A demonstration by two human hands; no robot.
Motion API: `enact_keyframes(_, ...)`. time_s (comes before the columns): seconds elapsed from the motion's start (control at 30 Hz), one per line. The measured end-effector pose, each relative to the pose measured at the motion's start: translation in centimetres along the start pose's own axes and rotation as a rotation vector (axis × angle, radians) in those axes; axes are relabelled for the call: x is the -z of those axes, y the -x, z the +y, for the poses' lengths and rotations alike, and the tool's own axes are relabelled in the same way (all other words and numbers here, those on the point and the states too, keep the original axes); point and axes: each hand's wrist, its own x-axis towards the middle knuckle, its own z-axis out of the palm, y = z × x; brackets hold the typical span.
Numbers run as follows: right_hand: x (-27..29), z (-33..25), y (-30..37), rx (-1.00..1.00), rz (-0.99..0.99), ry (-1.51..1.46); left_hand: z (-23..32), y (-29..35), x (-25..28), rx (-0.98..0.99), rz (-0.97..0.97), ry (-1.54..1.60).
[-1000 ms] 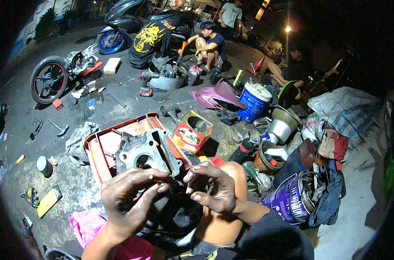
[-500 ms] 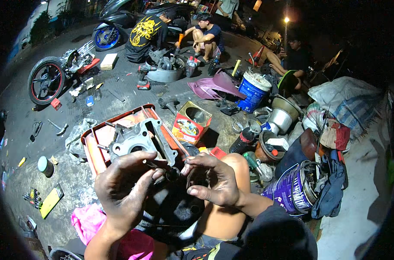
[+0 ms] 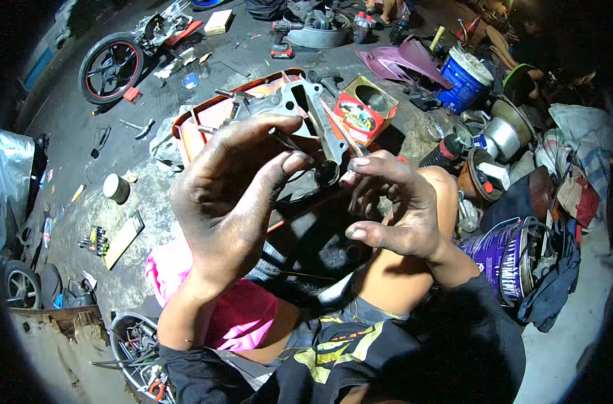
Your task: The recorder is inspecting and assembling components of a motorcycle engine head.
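My left hand, dark with grease, pinches the thin stem of a small metal part between thumb and forefinger. This part looks like an engine valve, its dark round end pointing toward my other hand. The fingertips of my right hand are curled close beside that round end, with the thumb held apart. Whether they touch it I cannot tell. Just beyond both hands, a grey metal engine casting with protruding studs lies in an orange-red plastic panel.
Right of the casting stands a red and yellow box. Purple and blue buckets line the right side. A cup, a hammer and a yellow box lie left. A tub of tools sits at lower left.
The view has tipped downward, so both hands and the casting appear higher and farther right. My left hand keeps its pinch on the valve, and my right thumb is still apart.
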Motion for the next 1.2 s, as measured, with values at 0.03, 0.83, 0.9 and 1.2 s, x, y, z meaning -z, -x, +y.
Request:
enact_keyframes(0.03,0.0,-0.2,0.1,-0.002,-0.002,0.005,-0.1,0.0,0.0,-0.001,0.001,0.005)
enact_keyframes(0.83,0.5,-0.7,0.3,-0.045,-0.035,0.070,-0.7,-0.2,-0.5,-0.058,-0.054,-0.039)
enact_keyframes(0.9,0.6,-0.7,0.3,-0.051,-0.031,0.060,-0.7,-0.2,-0.6,-0.052,-0.039,-0.032)
enact_keyframes(1.2,0.6,-0.8,0.3,-0.063,-0.045,0.049,-0.9,-0.1,-0.6,-0.048,-0.060,-0.027)
